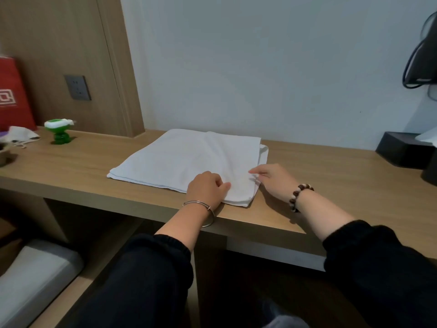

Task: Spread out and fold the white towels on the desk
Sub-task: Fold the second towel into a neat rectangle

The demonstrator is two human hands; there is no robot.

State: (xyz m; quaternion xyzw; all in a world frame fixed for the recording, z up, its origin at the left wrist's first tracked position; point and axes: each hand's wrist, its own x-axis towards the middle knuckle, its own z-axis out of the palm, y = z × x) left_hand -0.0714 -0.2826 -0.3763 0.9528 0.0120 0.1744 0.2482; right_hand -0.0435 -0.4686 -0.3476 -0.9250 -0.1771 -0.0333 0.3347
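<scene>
A white towel (186, 159) lies folded in flat layers on the wooden desk (82, 169), its near right corner close to the desk's front edge. My left hand (207, 189) rests on the towel's near edge with fingers curled, the thumb lying on the cloth. My right hand (272, 179) is at the towel's right edge, fingertips pinching the cloth there. A lower layer of towel peeks out at the far right corner (264, 150).
A green and white toy figure (59, 131), a crumpled cloth bag (22, 136) and a red paper bag (13, 95) stand at the left. A black box (402, 150) sits at the right by the wall. A wall socket (77, 87) is on the wood panel.
</scene>
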